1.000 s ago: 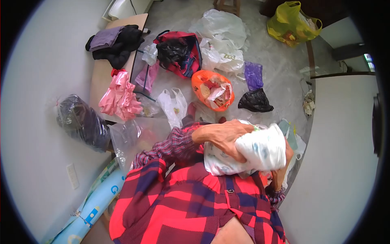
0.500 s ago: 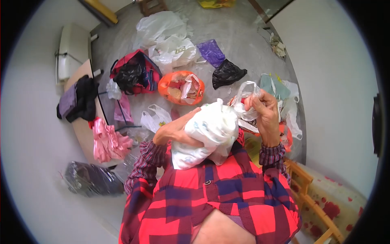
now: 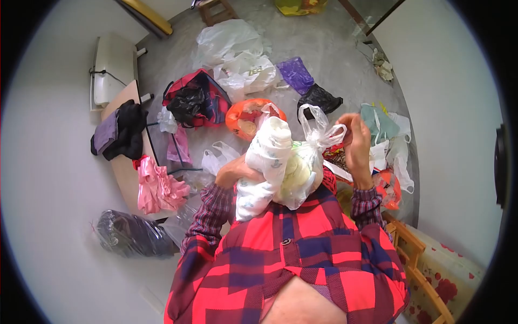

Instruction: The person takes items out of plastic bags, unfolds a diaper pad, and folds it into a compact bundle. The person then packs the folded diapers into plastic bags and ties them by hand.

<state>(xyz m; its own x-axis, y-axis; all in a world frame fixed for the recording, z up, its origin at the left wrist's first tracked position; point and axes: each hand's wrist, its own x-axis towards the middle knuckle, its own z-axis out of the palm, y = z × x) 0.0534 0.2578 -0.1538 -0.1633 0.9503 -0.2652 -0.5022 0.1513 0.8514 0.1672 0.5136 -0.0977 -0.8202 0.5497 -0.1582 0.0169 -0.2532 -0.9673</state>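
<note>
My left hand [image 3: 234, 170] is closed around a soft white bundle [image 3: 265, 156] with pale blue prints, held upright in front of my chest. Pressed against its right side is a knotted clear plastic bag [image 3: 300, 175] with pale yellowish-green contents. Two handle loops stick up from the knot. My right hand [image 3: 357, 148] pinches the right loop between thumb and fingers. Whether the bundle is cloth or something else, I cannot tell.
Around me on the grey floor lie an orange bag [image 3: 241, 120], a red plaid bag [image 3: 213, 97], white plastic bags [image 3: 229, 46], a purple bag [image 3: 295, 74] and a black bag [image 3: 318, 101]. Pink fabric [image 3: 157, 186] hangs at the left board; a wooden frame [image 3: 407, 243] stands right.
The clear bag has come into fuller view beside the white bundle, its knot and loops now upright. My right hand has shifted from the bunched handles to one loop. The whole view has shifted slightly.
</note>
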